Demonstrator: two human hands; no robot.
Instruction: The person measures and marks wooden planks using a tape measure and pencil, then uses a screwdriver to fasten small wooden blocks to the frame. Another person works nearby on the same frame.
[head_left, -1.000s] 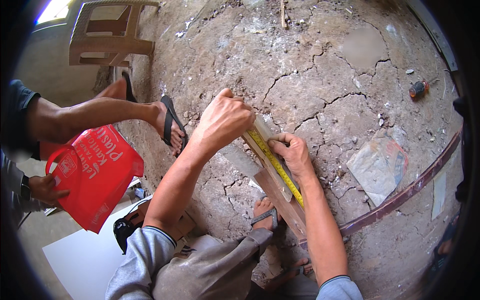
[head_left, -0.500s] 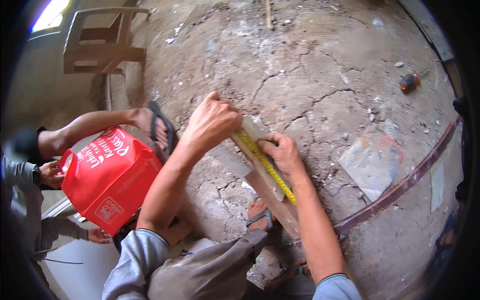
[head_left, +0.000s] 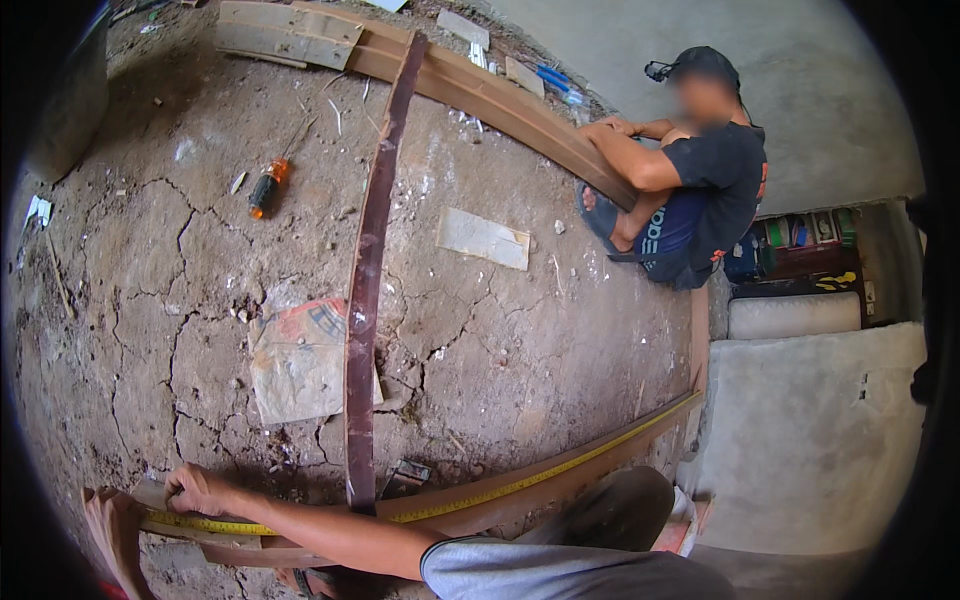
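At the lower left, my left hand (head_left: 112,525) is closed around the near end of a yellow tape measure (head_left: 500,488). The tape runs out along a long wooden board (head_left: 590,463) toward the right. Just beside it, my right hand (head_left: 203,493) has its fingers curled in a pinch close to the tape and a short piece of wood; what lies between the fingertips is hidden. My right forearm crosses over the tape and board.
A dark red strip (head_left: 367,270) crosses the cracked floor to the board. A screwdriver (head_left: 267,188), a crumpled sack (head_left: 297,365) and a pale flat piece (head_left: 484,238) lie around it. A person (head_left: 700,160) squats by long wooden beams (head_left: 500,110) at the far right.
The view has swung to the right, so my hands now appear at the lower left. The tape's long run and the squatting person have come into sight; the red bag has nearly left.
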